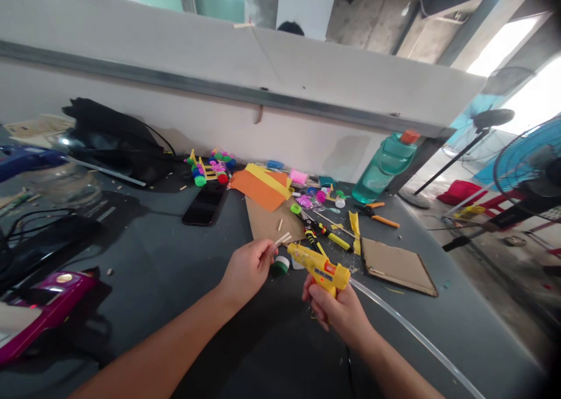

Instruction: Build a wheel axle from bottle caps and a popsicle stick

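Note:
My right hand is wrapped round the handle of a yellow hot glue gun, whose nozzle points left. A long clear glue stick trails from its back end. In a pinch, my left hand holds small wooden sticks just beside the nozzle; whether the two touch I cannot tell. A green and white bottle cap sits below the sticks. Behind the gun lie black and yellow pliers on the table, next to a piece of brown cardboard.
A black phone, orange paper and small colourful toy parts lie towards the partition. At right are a teal bottle, orange-handled pliers and a cardboard square. A magenta device and cables stand at left.

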A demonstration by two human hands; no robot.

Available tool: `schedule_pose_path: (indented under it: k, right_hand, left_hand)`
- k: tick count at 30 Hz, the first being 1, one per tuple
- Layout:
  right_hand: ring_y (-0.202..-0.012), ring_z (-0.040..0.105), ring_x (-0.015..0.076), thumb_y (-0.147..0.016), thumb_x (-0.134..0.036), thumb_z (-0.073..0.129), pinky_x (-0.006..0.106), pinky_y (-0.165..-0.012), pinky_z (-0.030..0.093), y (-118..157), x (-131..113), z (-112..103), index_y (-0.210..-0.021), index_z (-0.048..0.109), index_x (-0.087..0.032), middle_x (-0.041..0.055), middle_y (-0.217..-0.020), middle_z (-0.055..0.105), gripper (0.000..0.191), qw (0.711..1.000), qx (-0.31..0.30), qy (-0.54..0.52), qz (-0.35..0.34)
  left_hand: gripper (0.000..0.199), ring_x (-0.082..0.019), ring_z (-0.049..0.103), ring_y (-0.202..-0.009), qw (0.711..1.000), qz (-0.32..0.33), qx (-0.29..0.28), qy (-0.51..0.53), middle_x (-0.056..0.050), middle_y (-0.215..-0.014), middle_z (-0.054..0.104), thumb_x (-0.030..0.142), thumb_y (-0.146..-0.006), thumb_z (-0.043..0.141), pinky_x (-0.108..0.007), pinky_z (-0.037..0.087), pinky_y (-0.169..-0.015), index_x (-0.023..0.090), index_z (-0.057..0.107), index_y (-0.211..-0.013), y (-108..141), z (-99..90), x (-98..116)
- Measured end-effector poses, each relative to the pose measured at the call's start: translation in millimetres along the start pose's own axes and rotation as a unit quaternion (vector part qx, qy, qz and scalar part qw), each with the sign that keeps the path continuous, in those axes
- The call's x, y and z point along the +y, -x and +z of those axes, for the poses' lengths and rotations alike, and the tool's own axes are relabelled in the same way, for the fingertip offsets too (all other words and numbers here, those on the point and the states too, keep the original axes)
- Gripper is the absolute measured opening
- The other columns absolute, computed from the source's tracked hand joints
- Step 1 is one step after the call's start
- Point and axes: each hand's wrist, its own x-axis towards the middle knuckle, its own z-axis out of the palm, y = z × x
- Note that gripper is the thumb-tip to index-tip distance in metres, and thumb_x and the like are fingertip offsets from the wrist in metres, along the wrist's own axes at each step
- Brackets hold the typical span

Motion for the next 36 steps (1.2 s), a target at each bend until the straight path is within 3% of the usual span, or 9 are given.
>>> schedule_pose_path:
  k: [4,9,13,17,24,36]
  right_hand:
    - [-0.032,0.033,0.0039,-0.077,-0.055,0.06,0.017,-0.032,0.031,-1,-4,2,-0.077,0.053,-0.016,-0.0074,-0.048,0.045,0.04,1.0,-0.005,-0.014,0.002]
    - [-0.038,0.043,0.0045,-0.076,-0.051,0.064,0.018,-0.036,0.038,-1,-8,1,-0.088,0.055,-0.016,-0.0003,-0.071,0.059,0.038,0.997,-0.019,-0.076,-0.02]
    - [-0.046,0.053,0.008,-0.078,-0.042,0.065,0.022,-0.046,0.047,1,-13,-3,-0.088,0.058,-0.017,0.0001,-0.074,0.061,0.029,0.993,-0.036,-0.108,-0.01]
    - [-0.046,0.052,0.0083,-0.072,-0.035,0.071,0.024,-0.049,0.049,2,-19,-7,-0.081,0.058,-0.016,-0.0002,-0.072,0.061,0.024,0.989,-0.041,-0.142,0.015]
    - [-0.037,0.046,0.0068,-0.075,-0.044,0.066,0.019,-0.038,0.034,4,-18,-7,-0.073,0.059,-0.014,-0.004,-0.05,0.051,0.031,0.996,-0.035,-0.073,0.044]
    - [-0.033,0.043,0.0057,-0.065,-0.055,0.071,0.02,-0.035,0.038,0,-9,-2,-0.066,0.054,-0.016,-0.0041,-0.05,0.053,0.043,0.998,0.049,-0.015,0.045]
  left_hand:
    - [0.03,-0.013,0.059,-0.061,1.0,0.005,0.003,0.002,0.001,-0.065,0.061,0.034,-0.095,0.04,-0.022,0.042,-0.058,0.02,0.058,-0.075,0,0.0,1]
    - [0.029,-0.014,0.059,-0.062,1.0,0.005,0.007,-0.004,0.001,-0.065,0.062,0.032,-0.094,0.04,-0.023,0.043,-0.059,0.019,0.059,-0.077,0,-0.4,1]
    - [0.027,-0.013,0.059,-0.061,1.0,0.005,0.011,0.0,0.001,-0.065,0.062,0.031,-0.094,0.04,-0.022,0.043,-0.058,0.019,0.059,-0.078,0,0.0,0]
    - [0.027,-0.013,0.06,-0.062,1.0,0.009,0.004,0.003,0.001,-0.066,0.062,0.03,-0.094,0.04,-0.022,0.043,-0.058,0.019,0.058,-0.077,-1,0.5,-1]
    - [0.029,-0.013,0.059,-0.062,1.0,0.019,0.007,-0.007,0.001,-0.066,0.062,0.032,-0.095,0.039,-0.022,0.042,-0.059,0.019,0.059,-0.079,0,1.6,-1]
    - [0.028,-0.014,0.059,-0.063,0.999,0.042,-0.012,-0.024,0.0,-0.066,0.063,0.028,-0.095,0.038,-0.023,0.042,-0.06,0.019,0.058,-0.077,2,2.1,3]
